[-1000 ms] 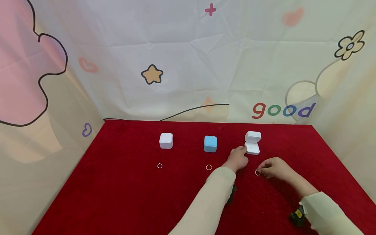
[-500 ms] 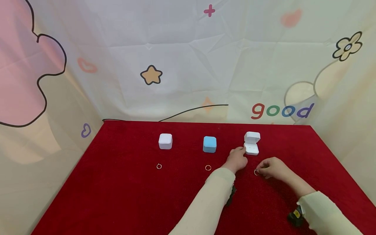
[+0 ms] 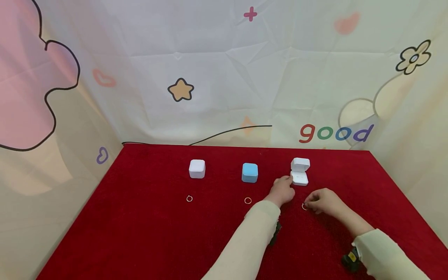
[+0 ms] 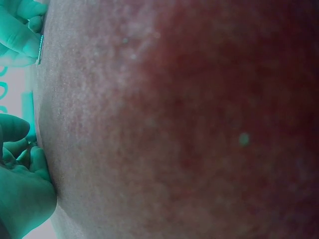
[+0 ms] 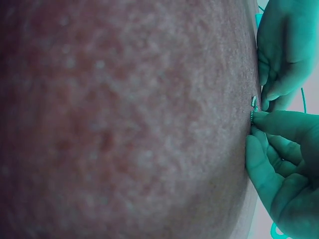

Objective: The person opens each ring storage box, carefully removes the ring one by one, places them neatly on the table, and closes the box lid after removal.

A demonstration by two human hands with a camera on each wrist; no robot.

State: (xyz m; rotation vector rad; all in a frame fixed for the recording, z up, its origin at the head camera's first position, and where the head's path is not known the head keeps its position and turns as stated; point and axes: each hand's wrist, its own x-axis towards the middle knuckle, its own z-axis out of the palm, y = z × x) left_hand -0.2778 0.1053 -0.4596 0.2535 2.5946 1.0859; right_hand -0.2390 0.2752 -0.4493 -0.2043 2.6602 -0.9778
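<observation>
At the right of the red table stands an open white ring box [image 3: 299, 178], its lid tilted up at the back. My left hand [image 3: 282, 190] reaches to it, fingertips at the left side of its base. Just in front, my right hand [image 3: 325, 201] pinches a small ring [image 3: 303, 207] between thumb and finger, close over the cloth. In the left wrist view the ring [image 4: 40, 50] shows edge-on at the fingertips. The right wrist view shows the pinching fingers and the ring [image 5: 252, 112], with the left hand [image 5: 284, 55] beyond.
A shut light-blue box [image 3: 250, 173] stands mid-table, with a gold-coloured ring [image 3: 247, 200] lying in front of it. Farther left is a shut white box [image 3: 197, 169] with another ring [image 3: 189, 198] before it. A printed curtain [image 3: 224, 85] hangs behind the red cloth [image 3: 147, 225].
The right hand and its ring have shifted very slightly left. The left hand stays at the open box.
</observation>
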